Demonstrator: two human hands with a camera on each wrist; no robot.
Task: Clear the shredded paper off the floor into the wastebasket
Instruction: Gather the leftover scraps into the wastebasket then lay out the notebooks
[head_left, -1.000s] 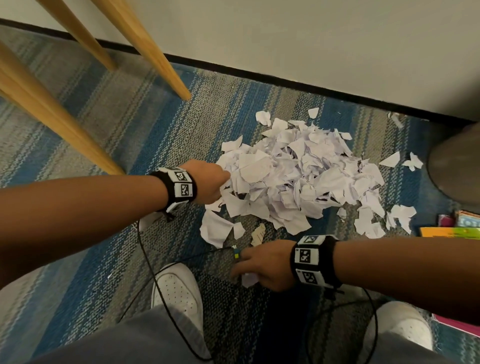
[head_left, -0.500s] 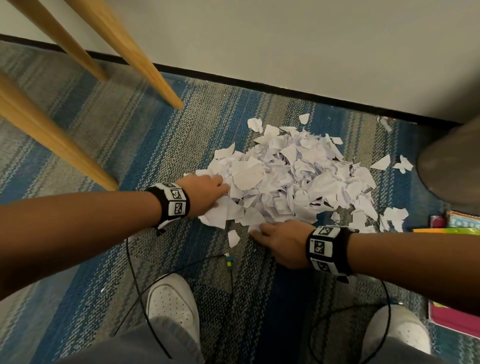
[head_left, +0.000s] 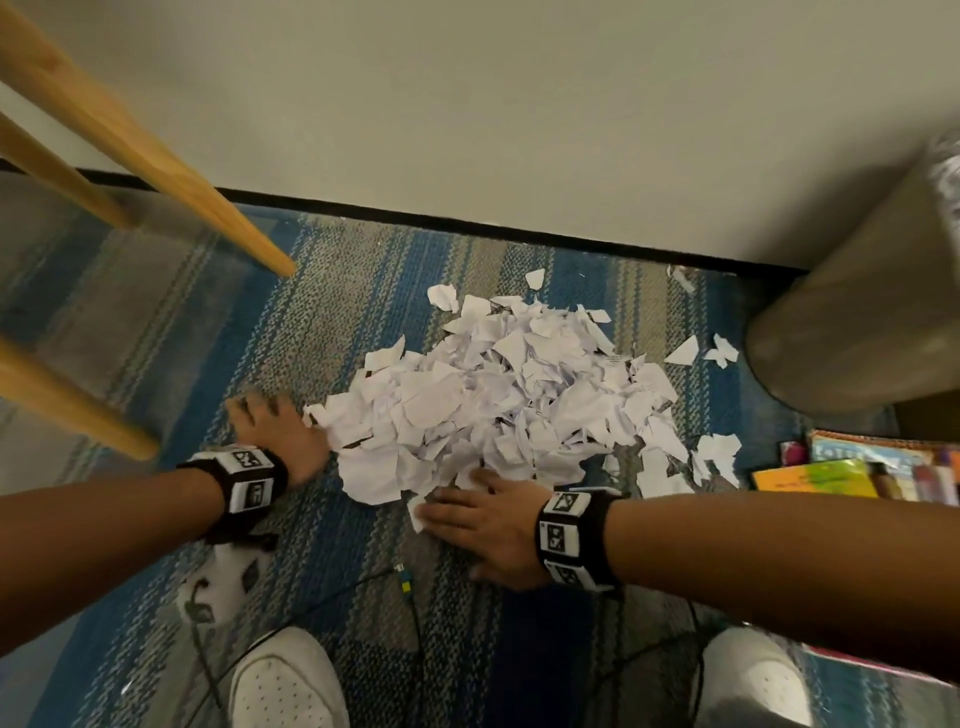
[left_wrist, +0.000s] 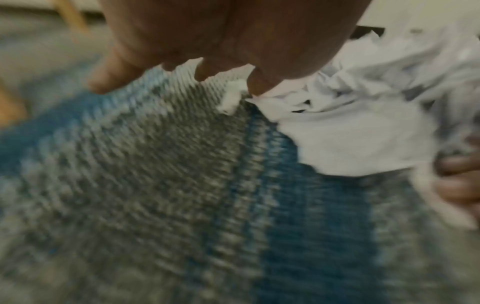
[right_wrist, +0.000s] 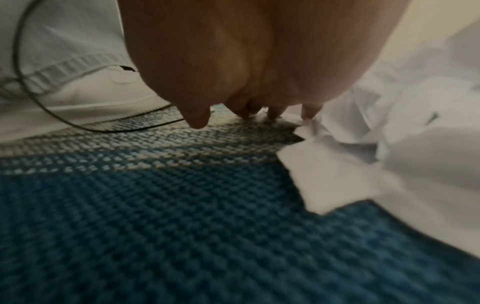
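A heap of torn white paper (head_left: 498, 400) lies on the blue and grey striped carpet (head_left: 322, 322) near the wall. My left hand (head_left: 270, 421) lies flat on the carpet at the heap's left edge, fingers spread and touching the nearest scraps (left_wrist: 345, 139). My right hand (head_left: 467, 519) rests flat at the heap's near edge, straight fingers pressing on scraps (right_wrist: 337, 174). Neither hand grips anything. The grey-brown wastebasket (head_left: 857, 312) stands at the right, close to the heap. A few stray scraps (head_left: 696, 353) lie between heap and basket.
Wooden chair legs (head_left: 171, 176) slant down at the left, one foot (head_left: 130, 441) close to my left wrist. Colourful books (head_left: 852, 467) lie at the right under the basket. My white shoes (head_left: 285, 680) and thin black cables (head_left: 415, 613) lie near me.
Both hands have swept loose scraps in against the heap. The right hand moved up and right from the bare carpet to the heap's near edge. The left hand has flattened at the left side.
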